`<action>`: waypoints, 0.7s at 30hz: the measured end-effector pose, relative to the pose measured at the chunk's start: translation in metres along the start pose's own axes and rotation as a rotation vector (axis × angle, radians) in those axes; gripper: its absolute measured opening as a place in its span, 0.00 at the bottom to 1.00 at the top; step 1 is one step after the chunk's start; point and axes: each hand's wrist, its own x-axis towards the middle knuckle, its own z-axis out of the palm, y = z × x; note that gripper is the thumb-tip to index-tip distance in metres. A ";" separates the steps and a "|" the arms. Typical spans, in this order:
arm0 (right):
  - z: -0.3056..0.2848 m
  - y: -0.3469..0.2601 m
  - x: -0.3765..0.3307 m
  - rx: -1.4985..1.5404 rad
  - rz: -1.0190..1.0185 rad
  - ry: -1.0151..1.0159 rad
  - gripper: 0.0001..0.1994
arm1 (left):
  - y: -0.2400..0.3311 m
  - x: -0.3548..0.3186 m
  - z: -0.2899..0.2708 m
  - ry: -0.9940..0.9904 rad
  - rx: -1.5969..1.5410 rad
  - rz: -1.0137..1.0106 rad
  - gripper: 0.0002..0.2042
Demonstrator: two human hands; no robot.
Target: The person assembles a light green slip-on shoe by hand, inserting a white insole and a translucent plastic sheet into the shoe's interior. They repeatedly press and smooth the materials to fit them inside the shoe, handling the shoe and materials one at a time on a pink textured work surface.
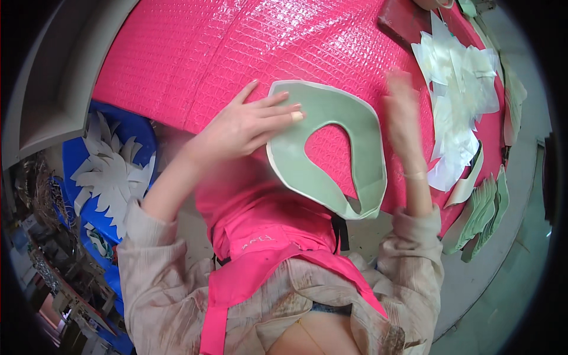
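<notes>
A pale green, loop-shaped piece with a white edge (367, 136), which looks like a shoe upper, lies at the near edge of the pink-covered table (236, 53). Pink cover shows through the hole in its middle. My left hand (251, 123) rests over its upper left edge, palm down and fingers spread. One of those fingers has a yellowish wrap near its tip. Smeared by motion, my right hand (403, 112) is raised just right of the piece and apart from it; its fingers are too blurred to read.
Thin whitish sheets (458, 89) are heaped on the table's right side. Beyond my right forearm, several green pieces (480, 213) are stacked at the edge. A blue bin (151, 133) with white offcuts (112, 171) stands left, below a grey shelf (56, 77). A dark red block (405, 21) lies far right.
</notes>
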 end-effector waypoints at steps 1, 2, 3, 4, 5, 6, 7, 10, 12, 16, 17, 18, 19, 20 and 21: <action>-0.023 -0.016 -0.007 0.088 -0.044 0.044 0.26 | 0.001 0.002 -0.004 -0.028 -0.001 -0.069 0.19; -0.049 -0.041 -0.016 0.183 -0.110 0.078 0.26 | 0.010 0.008 -0.014 -0.048 -0.001 -0.163 0.19; -0.066 -0.062 -0.034 0.260 -0.145 0.113 0.25 | 0.015 0.017 -0.017 -0.071 -0.016 -0.225 0.19; -0.071 -0.099 -0.053 0.296 -0.160 -0.067 0.25 | 0.010 0.030 -0.014 -0.031 -0.105 -0.231 0.20; -0.068 -0.112 -0.061 0.349 -0.140 -0.164 0.25 | 0.001 0.037 -0.011 0.039 -0.440 -0.273 0.21; -0.064 -0.124 -0.068 0.405 -0.122 -0.261 0.25 | -0.008 0.041 -0.009 0.105 -0.773 -0.318 0.21; -0.052 -0.116 -0.078 0.473 -0.065 -0.279 0.26 | -0.014 0.042 -0.008 0.169 -1.107 -0.360 0.22; -0.076 -0.086 -0.077 0.571 0.028 -0.138 0.24 | -0.022 0.021 -0.012 0.453 -1.713 -0.193 0.30; -0.081 -0.067 -0.071 1.118 0.281 0.129 0.20 | -0.010 0.021 -0.009 0.485 -1.999 -0.075 0.29; -0.059 0.002 -0.040 0.796 0.390 0.184 0.17 | 0.009 0.052 0.005 0.321 -1.853 -0.313 0.18; -0.057 0.004 -0.035 0.195 0.241 0.367 0.16 | 0.023 0.060 0.002 0.405 -1.867 -0.456 0.15; -0.060 -0.004 -0.030 0.346 0.214 0.360 0.16 | 0.030 0.062 0.004 0.543 -1.753 -0.515 0.13; -0.069 -0.022 -0.028 0.497 0.189 0.349 0.15 | 0.030 0.062 0.002 0.584 -1.748 -0.513 0.13; -0.076 -0.043 -0.027 0.640 0.181 0.331 0.15 | 0.034 0.062 0.001 0.609 -1.755 -0.515 0.13; -0.073 -0.072 -0.021 0.670 0.204 0.210 0.17 | 0.037 0.065 0.000 0.611 -1.771 -0.511 0.13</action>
